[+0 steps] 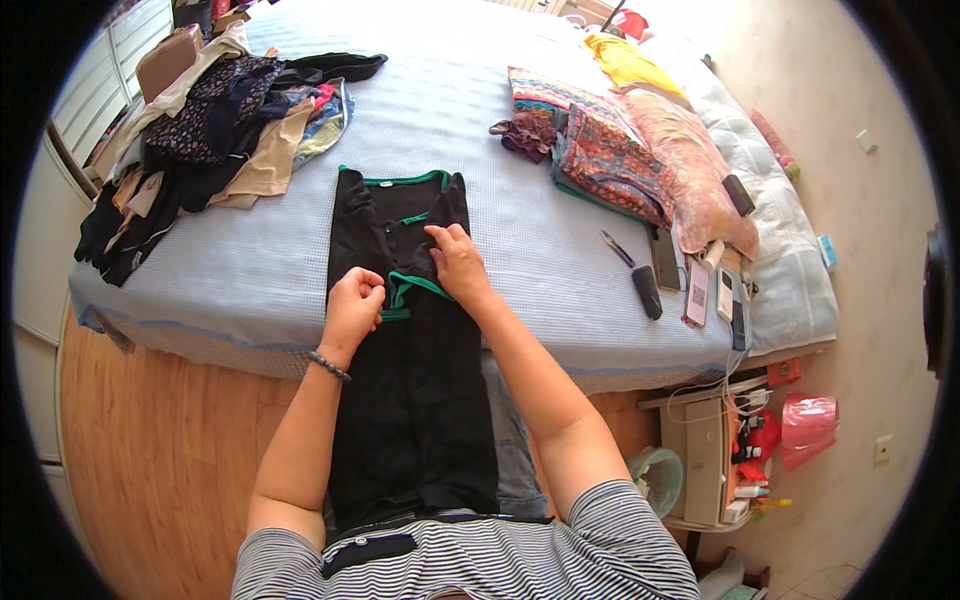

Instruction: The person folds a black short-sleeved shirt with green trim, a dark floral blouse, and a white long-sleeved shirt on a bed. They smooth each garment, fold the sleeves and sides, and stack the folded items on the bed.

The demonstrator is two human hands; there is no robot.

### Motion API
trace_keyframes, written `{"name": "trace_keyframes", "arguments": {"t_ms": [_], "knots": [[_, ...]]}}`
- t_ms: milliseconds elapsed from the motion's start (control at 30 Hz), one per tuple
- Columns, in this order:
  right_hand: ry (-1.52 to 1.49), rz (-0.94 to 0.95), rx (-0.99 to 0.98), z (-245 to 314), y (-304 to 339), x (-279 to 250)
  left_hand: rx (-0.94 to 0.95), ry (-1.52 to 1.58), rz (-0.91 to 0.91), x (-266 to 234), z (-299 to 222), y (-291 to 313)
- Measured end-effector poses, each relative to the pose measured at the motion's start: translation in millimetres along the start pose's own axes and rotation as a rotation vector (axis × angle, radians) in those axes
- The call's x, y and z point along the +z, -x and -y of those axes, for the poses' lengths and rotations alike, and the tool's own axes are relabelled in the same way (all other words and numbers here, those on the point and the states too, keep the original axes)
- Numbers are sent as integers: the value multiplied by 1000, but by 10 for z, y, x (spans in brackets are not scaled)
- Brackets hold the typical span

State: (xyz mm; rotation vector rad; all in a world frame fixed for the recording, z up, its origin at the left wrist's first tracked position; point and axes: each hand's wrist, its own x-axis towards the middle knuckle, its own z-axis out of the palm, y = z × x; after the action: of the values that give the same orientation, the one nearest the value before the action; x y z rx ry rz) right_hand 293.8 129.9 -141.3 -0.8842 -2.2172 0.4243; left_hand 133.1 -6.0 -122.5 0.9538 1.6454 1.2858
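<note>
A black garment [410,370] with green edging lies lengthwise, its far part flat on the bed and its near part hanging down over my front. The far edge has green trim across it, and the sides are folded inward there. Beside a green-edged opening in the middle, my left hand [354,306], with a dark bead bracelet on its wrist, is closed with the fingertips pinched at the cloth. My right hand [458,262] rests on the garment's right side, fingers bent and pressed together on the black fabric. The cloth under both hands is partly hidden.
At the far left of the bed [430,110] is a heap of mixed clothes [205,145]. Folded patterned cloths [612,160] lie at the right, near a pink pillow [690,170]. Phones [697,292] and a black case [646,292] lie near the right edge. Below stands a bedside cabinet [700,450].
</note>
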Motion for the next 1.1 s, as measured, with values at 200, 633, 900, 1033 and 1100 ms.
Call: {"name": "trace_keyframes", "arguments": {"t_ms": [200, 633, 900, 1033, 1100], "knots": [[-184, 22, 123, -19, 24, -52, 441, -405, -188, 183, -166, 42], [-143, 251, -79, 1, 286, -334, -50, -237, 117, 20, -148, 37], [-139, 173, -80, 110, 301, -378, 749, -592, -242, 244, -123, 16], [-88, -18, -23, 138, 342, -336, 327, -442, -139, 144, 13, -163], [-19, -154, 56, 243, 333, -373, 323, -389, -110, 97, 15, -223]]}}
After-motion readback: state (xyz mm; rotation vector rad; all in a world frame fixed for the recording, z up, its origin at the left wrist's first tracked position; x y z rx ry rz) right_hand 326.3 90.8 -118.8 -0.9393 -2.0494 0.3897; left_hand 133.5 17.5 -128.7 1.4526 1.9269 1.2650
